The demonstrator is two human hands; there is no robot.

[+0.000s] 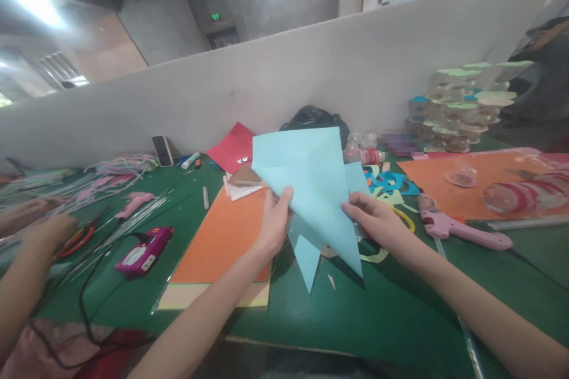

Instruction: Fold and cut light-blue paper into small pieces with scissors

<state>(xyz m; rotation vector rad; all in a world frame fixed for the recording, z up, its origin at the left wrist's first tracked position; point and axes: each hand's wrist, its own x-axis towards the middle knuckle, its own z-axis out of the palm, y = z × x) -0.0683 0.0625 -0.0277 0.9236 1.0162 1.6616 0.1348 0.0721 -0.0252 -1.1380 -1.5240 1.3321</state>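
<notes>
A light blue sheet of paper [306, 166] is held up over the green table, its lower part folded or overlapping into pointed corners. My left hand [273, 222] grips it at the left, thumb on the front and the other fingers mostly hidden behind. At the right edge, my right hand [373, 219] pinches the paper between thumb and fingers. Beneath and left of the paper lies a stack of orange sheets [222, 243]. Blue paper cut-outs [386, 180] and a yellow ring [405, 219] lie behind my right hand, partly covered.
On the right, a pink glue gun [462, 231] lies near an orange sheet [427, 183] with a striped plastic bottle [524, 194]. Plastic cups [457, 112] are stacked behind. At left are a purple box-shaped device [144, 250], red-handled pliers [77, 240] and another person's hand [48, 237].
</notes>
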